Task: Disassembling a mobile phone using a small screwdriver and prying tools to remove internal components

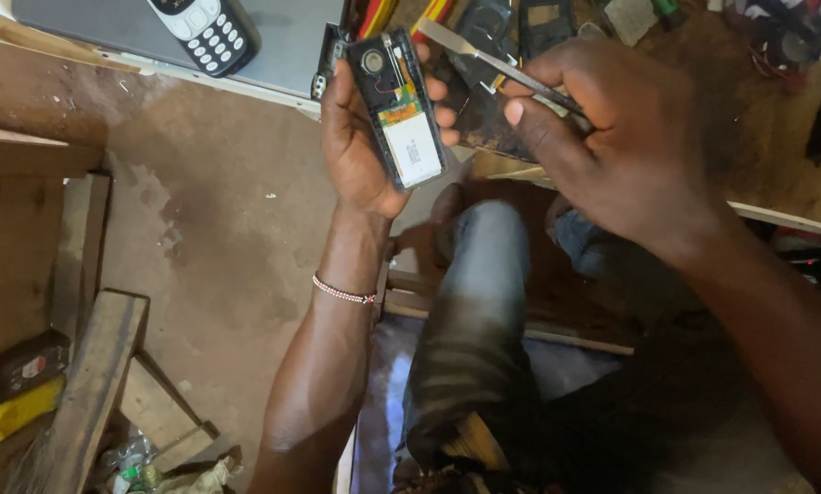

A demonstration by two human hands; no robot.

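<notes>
1. The left hand (360, 137) sits just above the centre of the view, palm toward the camera, its fingers wrapped round the sides of an opened mobile phone (399, 108).
2. The phone stands nearly upright in that grip, back cover off, so the round speaker at its top, a small green circuit board and a white battery label show.
3. A beaded bracelet (342, 292) circles the left wrist, at 6 o'clock from the phone.
4. The right hand (612, 137) is at 3 o'clock from the phone, fingers pinched round a flat metal pry tool (484, 57).
5. The tool slants up toward 10 o'clock; its flat tip ends just beside the phone's top right corner, though whether it touches the case is hard to tell.
6. Behind the two hands lies another dark, stripped phone shell (484, 119), mostly hidden by them.
7. At 11 o'clock from the held phone, a keypad phone (205, 27) lies on a grey laptop lid (282, 46).
8. The wooden workbench (777, 174) at 2 o'clock carries loose phone parts and wires.
9. A knee in grey jeans (479, 302) is at 6 o'clock, below the hands.
10. A black and yellow tool (12, 389) lies at 8 o'clock, at the left edge, beside wooden planks (90, 384).
</notes>
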